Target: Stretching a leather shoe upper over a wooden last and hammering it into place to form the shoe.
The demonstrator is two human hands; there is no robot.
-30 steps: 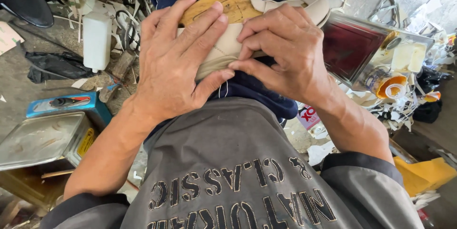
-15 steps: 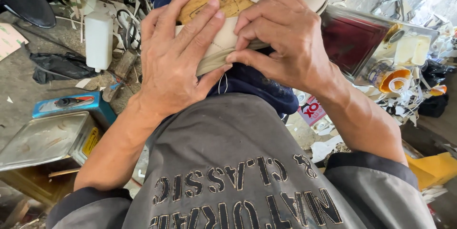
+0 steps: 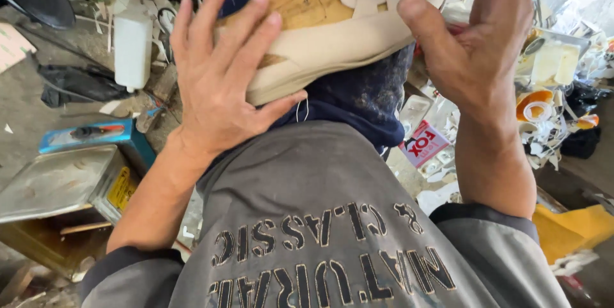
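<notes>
Nearest the camera is the grey shirt (image 3: 307, 218) with dark stitched lettering, both forearms reaching forward out of its sleeves. Left hand (image 3: 220, 84) lies flat over the near end of a beige shoe (image 3: 332, 26), fingers spread and pressed along its tan inner sole, thumb hooked under the edge — looks like a clamp to keep the shoe from sliding. The shoe sits on the person's knee, on dark blue trousers (image 3: 358, 90), sole edge toward the camera, cream straps crossing at the far end; the knee seems to serve as the work rest. Right hand (image 3: 473, 46) is at the far right end of the shoe, thumb tip touching the pale sole rim, fingers open and lifted clear above the straps — not closed on anything, probably steadying that end only. Left of the leg, lower down: a flat metal tin (image 3: 57, 183) with a yellow label, a blue box (image 3: 96, 136) just behind it. Further out, a white plastic bottle (image 3: 133, 46) stands upright among tangled wires and scraps. On the right, a red-and-white packet (image 3: 425, 143) lies on the floor, then a heap of white and orange offcuts (image 3: 543, 106), and a yellow sheet (image 3: 575, 231) near the elbow.
</notes>
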